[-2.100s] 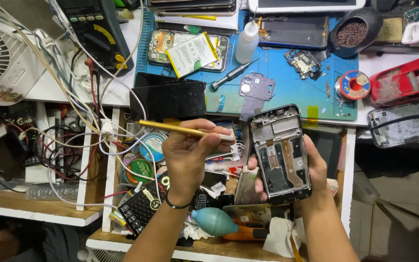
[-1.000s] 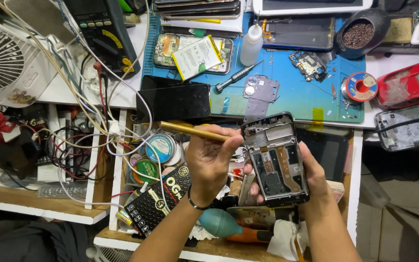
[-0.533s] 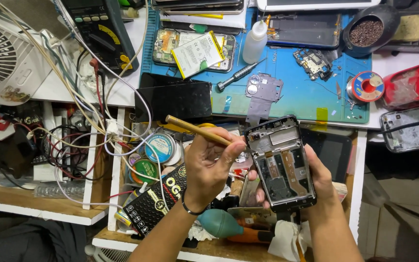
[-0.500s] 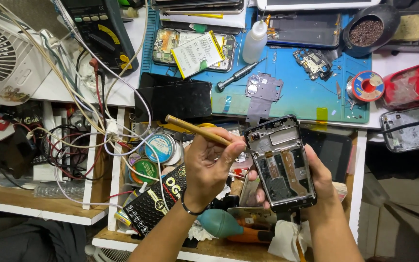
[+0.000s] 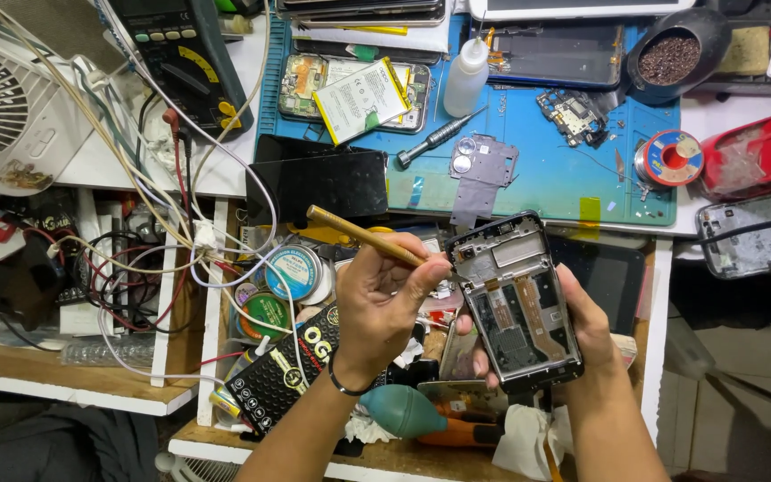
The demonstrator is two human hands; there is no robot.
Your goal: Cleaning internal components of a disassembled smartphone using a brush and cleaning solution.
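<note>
My right hand (image 5: 586, 326) holds an opened phone frame (image 5: 515, 299) from below, its bare inside facing up with a copper flex strip showing. My left hand (image 5: 384, 303) grips a thin gold-coloured tool (image 5: 363, 236) like a pen. The tool's working end rests at the frame's upper left corner, and its back end points up and left. Both hands hover over an open drawer (image 5: 261, 357) full of small parts.
A blue work mat (image 5: 537, 178) lies behind the hands with a screwdriver (image 5: 435, 138), a metal shield plate (image 5: 484, 174), a white bottle (image 5: 466, 76), a solder spool (image 5: 669, 161) and an opened phone (image 5: 350, 85). A multimeter (image 5: 185, 58), a white fan (image 5: 6, 107) and tangled wires (image 5: 153, 241) sit left.
The tool's tip has come down onto the frame's upper left corner, and both hands with the frame have shifted slightly right.
</note>
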